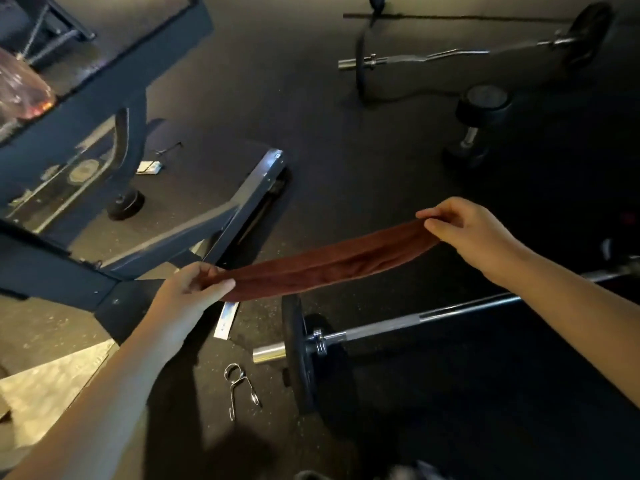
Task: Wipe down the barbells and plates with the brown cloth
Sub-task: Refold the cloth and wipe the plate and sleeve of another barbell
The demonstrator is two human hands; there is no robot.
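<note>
The cloth [332,259] hangs between the left hand [187,296] and the right hand [464,230], above and just behind a barbell [398,323] that lies on the floor [311,133] with a plate [298,355] near its left end. A clip [242,389] lies left of that plate, and a frame [138,237] stands further left. Behind on the right lie a dumbbell [474,126] and, beyond it, a curl bar [450,55].

Cloth [332,263]: plain reddish-brown. Bar [433,315]: silver, brightest at the sleeve end. Plate [298,355]: matte black. Clip [242,389]: silver. Floor [311,133]: black-grey, with fine pale specks at lower left. Frame [187,32]: dark navy, silver trim. Curl bar [450,55]: silver, with black discs. Dumbbell [471,133]: black heads, silver handle. Sheet [52,379]: grey, tread-patterned.
</note>
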